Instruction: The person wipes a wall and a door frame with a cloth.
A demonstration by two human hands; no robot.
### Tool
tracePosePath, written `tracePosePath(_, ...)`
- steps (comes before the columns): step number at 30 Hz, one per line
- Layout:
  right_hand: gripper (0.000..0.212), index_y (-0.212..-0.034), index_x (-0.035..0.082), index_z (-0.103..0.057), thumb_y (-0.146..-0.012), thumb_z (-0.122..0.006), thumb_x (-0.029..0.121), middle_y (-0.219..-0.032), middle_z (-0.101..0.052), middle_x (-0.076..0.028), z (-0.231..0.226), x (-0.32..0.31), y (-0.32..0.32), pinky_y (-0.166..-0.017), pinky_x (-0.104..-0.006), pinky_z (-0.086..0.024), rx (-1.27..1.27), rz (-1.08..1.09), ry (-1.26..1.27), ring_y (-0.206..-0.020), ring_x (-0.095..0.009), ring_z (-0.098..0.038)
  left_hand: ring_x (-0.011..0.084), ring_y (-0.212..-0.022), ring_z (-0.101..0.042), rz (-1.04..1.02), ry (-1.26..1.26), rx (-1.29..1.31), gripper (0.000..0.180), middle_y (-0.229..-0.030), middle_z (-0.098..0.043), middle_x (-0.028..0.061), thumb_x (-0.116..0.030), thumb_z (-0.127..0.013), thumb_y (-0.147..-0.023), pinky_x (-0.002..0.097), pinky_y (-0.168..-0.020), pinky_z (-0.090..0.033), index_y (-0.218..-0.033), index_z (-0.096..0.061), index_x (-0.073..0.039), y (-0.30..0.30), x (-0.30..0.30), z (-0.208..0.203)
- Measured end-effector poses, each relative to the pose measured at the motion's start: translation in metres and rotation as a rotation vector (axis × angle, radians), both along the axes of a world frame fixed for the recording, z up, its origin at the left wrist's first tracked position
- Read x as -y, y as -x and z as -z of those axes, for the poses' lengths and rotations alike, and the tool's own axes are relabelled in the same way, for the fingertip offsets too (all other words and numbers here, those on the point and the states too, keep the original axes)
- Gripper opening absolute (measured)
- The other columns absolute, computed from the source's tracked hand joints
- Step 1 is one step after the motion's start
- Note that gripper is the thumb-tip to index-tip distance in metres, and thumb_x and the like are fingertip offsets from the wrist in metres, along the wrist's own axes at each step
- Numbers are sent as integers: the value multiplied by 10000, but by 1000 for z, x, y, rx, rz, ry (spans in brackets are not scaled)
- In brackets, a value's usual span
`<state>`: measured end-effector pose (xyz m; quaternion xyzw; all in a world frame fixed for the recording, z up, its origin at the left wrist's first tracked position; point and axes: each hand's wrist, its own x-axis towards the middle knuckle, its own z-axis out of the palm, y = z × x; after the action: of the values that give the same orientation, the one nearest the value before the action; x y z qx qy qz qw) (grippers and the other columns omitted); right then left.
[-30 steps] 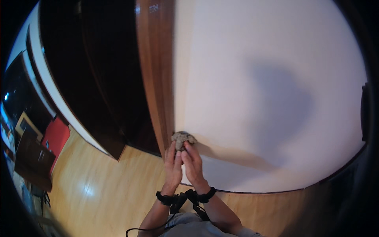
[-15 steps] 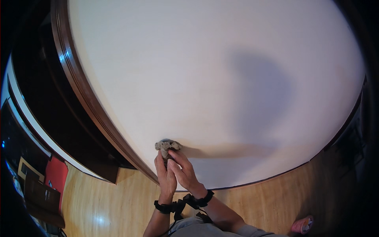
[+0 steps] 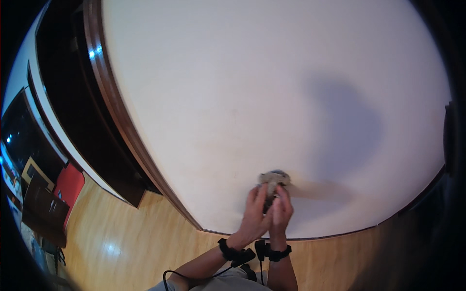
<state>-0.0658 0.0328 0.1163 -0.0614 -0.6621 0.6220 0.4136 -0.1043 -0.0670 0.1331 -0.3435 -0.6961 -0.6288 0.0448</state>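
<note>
While both hands' fingers (image 3: 260, 196) (image 3: 285, 198) clasp grey cloth (image 3: 274, 177) at white wall (image 3: 208, 97), brown doorframe (image 3: 124, 123) leftward, floor (image 3: 126, 233) below

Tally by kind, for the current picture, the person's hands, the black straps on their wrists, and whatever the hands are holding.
Hands: 2 (left hand, right hand)
Black wrist straps: 2 (left wrist strap, right wrist strap)
Held things: 1 (lumpy grey-beige bundle, material unclear)
Total: 5

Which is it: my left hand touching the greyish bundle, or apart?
Touching. The head view shows the left hand with fingertips against the greyish bundle.
</note>
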Motion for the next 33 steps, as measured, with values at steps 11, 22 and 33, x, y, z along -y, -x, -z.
tracePosePath(11, 585, -1429, -125, -546, -1109, -458, 356, -1350, -636, -184, -10, -48, -25, -1008, -397, -528, 5, 118, 115, -1195, -268, -629, 487, -1357, -478, 93, 10, -7, 651, -1501, -411, 337, -179, -642, -1015, 481, -1142, -440, -1582, -408, 40, -23, -57, -5)
tracePosePath(22, 505, -1446, -119, -553, -1082, -503, 227, -1496, -541, -230, -66, 63, 18, -1178, -447, -397, -50, -104, -157, -1387, -334, -525, 511, -1358, -470, -156, -94, -63, 659, -1503, -427, 361, -212, -704, -986, 504, -1137, -435, -1565, -472, 0, 10, 68, -60)
tracePosePath(33, 588, -1466, -138, -518, -1131, -477, 343, -1413, -525, -251, -149, 172, 81, -1117, -442, -431, -11, -359, -390, -1298, -366, -554, 379, -1349, -538, -377, -131, -16, 610, -1509, -476, 236, -172, -663, -1037, 427, -1119, -469, -1569, -436, 21, 57, 177, -114)
